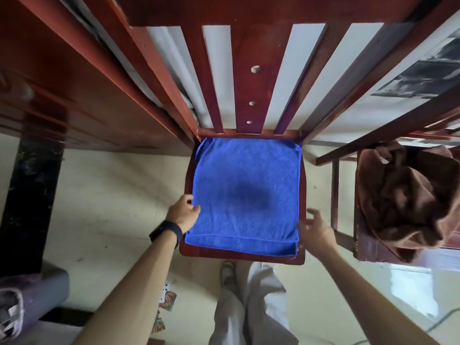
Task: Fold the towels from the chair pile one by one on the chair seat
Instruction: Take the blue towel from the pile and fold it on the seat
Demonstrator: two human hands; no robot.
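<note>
Blue microfibre towel lies on red-brown wooden chair seat, apparently doubled once; further folds pending. Left hand pinches left edge; right hand spread, empty, beside right edge. Crumpled brown towel pile, right: not yet folded.

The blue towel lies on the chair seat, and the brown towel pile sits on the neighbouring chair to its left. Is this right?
Not quite. In the head view the blue towel lies on the chair seat, but the brown towel pile sits on the neighbouring chair to its right, not left.
</note>
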